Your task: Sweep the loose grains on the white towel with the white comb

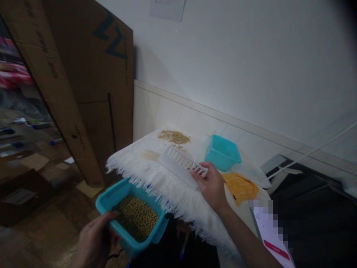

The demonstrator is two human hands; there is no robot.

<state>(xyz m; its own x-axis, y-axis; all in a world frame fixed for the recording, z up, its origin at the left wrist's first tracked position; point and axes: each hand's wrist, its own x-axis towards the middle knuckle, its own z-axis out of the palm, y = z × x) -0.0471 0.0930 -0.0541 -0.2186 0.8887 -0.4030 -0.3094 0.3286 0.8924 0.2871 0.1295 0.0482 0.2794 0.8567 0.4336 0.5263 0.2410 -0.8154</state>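
My left hand (95, 240) grips the near rim of a teal plastic bin (104, 203) filled with green-brown beans (136, 217), held below the fringed edge of a white cloth (167, 186). My right hand (212, 186) is closed on a white toothed plastic scraper (180, 163) that lies flat on the cloth. A small pile of beans (175, 137) sits on the cloth's far end, beyond the scraper. A pale patch of fine grains (150, 154) lies left of the scraper.
A second, empty teal bin (223, 152) stands at the back of the table. A yellow cloth (241, 188) lies right of my hand. Tall cardboard boxes (92, 85) lean on the left. Papers (272, 232) and a dark surface (315, 216) fill the right.
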